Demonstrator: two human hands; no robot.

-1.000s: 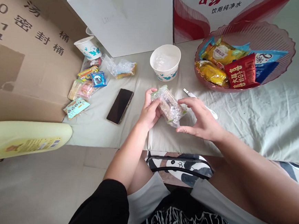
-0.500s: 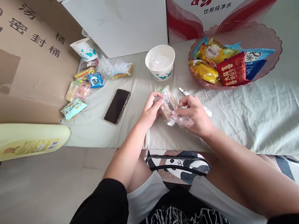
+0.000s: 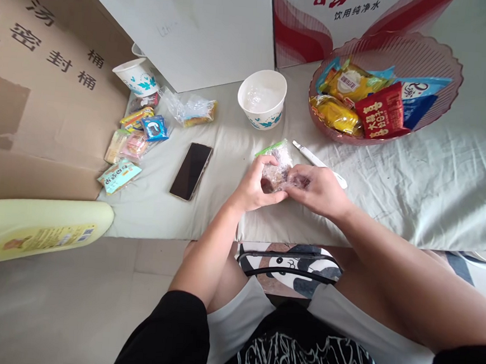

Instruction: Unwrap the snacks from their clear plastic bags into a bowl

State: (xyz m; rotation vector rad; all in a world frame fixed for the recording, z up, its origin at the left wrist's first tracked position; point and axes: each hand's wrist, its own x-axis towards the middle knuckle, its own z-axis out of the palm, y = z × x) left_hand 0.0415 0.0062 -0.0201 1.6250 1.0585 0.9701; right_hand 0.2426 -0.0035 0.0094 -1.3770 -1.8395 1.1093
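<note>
A snack in a crinkled clear plastic wrapper (image 3: 279, 161) with a green edge is held between my hands over the cloth. My left hand (image 3: 254, 187) grips its left side, fingers and thumb curled round it. My right hand (image 3: 320, 191) pinches the wrapper at the right end, its fingers closed and partly hiding the plastic. Just beyond the right hand lies a white-handled scalpel-like knife (image 3: 318, 162), its blade pointing up and left. A white paper cup (image 3: 260, 116) with blue leaves stands behind the snack, with clear plastic inside.
A pink ribbed bowl (image 3: 439, 74) of wrapped snacks stands at right. To the left are a black phone (image 3: 190, 172), several small snack packets (image 3: 119, 177), an opened clear wrapper (image 3: 195, 112) and another paper cup (image 3: 139, 78). Boxes (image 3: 221, 34) line the back; a yellow bottle (image 3: 41, 228) sits front left.
My right hand has drawn in and down beside my left, off the knife, which now shows more fully. The snack has been turned, and its green edge is more visible.
</note>
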